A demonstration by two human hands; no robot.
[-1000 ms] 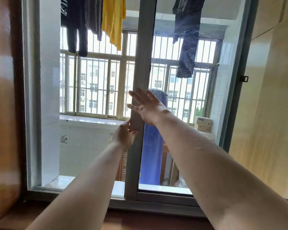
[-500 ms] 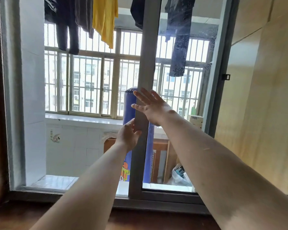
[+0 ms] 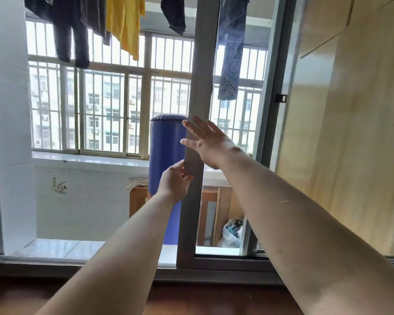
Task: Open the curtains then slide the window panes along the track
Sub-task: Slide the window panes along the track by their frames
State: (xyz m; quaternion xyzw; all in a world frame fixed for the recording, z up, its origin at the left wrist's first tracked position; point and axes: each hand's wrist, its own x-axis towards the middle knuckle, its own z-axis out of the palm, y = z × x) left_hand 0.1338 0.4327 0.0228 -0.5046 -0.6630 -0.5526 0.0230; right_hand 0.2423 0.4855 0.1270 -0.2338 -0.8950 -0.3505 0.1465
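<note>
A blue punching bag (image 3: 166,169) stands on the balcony, a yellow shirt (image 3: 125,21) hanging above-left of it, a white plastic bag (image 3: 230,236) at its lower right

No text, label, brand or number can be read anywhere.

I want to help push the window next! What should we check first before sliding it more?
1. Left hand gripping the pane's frame edge: ok.
2. Right hand flat on the frame and glass, fingers spread: ok.
3. Fingers away from the gap at the right jamb: ok.
4. Bottom track free ahead of the pane: cannot tell.
5. Curtains out of the way: ok, none covering the window.
6. Latch clear of the pane: cannot tell.
</note>
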